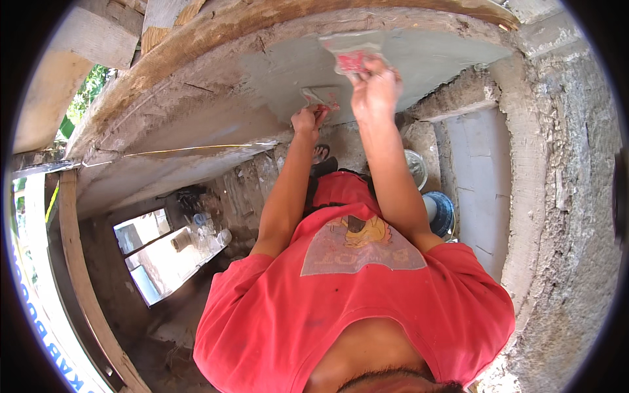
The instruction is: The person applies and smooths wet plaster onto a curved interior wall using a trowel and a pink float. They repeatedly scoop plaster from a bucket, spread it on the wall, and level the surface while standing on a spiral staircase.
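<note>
My right hand is raised and closed on a wide, plaster-smeared putty knife with red showing on it. Its blade lies at the fresh grey plaster on the wall; motion blurs the outer side of that hand. Lower and to the left, my left hand grips a second putty knife, also smeared grey with red patches. That one is held close in front of the same wall, beneath the first. Whether its blade touches the plaster I cannot tell.
A wooden beam curves along the top of the wall. On the floor right of my legs stand a pale bucket and a blue-rimmed bucket. A yellowish string stretches across the left wall. Rough concrete rises at the right.
</note>
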A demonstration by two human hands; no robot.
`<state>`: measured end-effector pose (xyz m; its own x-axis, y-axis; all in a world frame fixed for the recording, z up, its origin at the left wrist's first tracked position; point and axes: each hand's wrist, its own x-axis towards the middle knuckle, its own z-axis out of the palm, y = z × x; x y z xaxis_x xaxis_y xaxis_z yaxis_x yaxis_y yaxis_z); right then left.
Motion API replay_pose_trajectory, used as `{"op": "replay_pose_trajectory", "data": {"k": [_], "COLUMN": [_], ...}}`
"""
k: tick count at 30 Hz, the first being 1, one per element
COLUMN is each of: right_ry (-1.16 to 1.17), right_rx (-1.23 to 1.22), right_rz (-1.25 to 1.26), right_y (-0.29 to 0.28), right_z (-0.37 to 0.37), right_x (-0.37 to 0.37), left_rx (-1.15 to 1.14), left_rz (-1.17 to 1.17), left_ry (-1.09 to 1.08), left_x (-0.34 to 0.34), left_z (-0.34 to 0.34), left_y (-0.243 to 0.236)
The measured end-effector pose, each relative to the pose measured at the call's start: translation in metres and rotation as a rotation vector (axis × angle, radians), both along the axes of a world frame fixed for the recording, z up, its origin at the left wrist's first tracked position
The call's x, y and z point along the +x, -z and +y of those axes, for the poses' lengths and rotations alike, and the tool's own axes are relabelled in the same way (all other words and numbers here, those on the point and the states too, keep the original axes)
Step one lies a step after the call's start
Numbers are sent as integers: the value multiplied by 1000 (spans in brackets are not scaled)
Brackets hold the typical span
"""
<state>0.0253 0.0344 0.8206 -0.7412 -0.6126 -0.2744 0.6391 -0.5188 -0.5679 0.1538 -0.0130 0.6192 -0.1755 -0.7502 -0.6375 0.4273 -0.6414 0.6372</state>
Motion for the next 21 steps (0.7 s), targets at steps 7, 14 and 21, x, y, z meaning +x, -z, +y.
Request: {"op": "replay_pose_trajectory", "data": {"k": [7, 14, 21], "right_ry": [211, 36, 76], "right_rx": [235, 505, 98], "right_rz": [87, -90, 116], "right_y": [70, 141, 30], "right_z": [52, -20, 34], "right_x": [-75, -103, -109], "left_rx": [5, -14, -71], "left_rz": [-12, -14, -54], "left_ry": [33, 74, 64], "left_x": [-2, -18, 13], "left_z": [7, 12, -1], "left_y": [9, 3, 5]}}
